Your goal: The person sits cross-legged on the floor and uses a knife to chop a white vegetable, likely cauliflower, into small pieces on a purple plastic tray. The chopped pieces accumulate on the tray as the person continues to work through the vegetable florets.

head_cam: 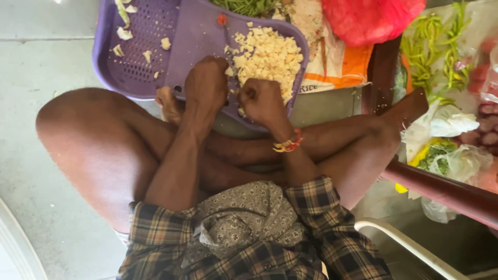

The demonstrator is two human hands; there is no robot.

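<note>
Chopped pale vegetable pieces [267, 54] lie heaped in the right half of a purple perforated tray [150, 46] on the floor, before the seated person's crossed legs. Left hand [207, 83] is clenched at the tray's middle, beside the heap; what it grips cannot be told. Right hand [262, 101] is clenched at the heap's near edge, contents hidden. Green beans [433, 44] lie well apart, to the right.

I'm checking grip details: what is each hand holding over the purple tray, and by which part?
Cannot be told. Both the left hand and right hand are closed fists at the purple perforated plastic tray, beside the chopped pale pieces; whatever they grip is hidden.
</note>
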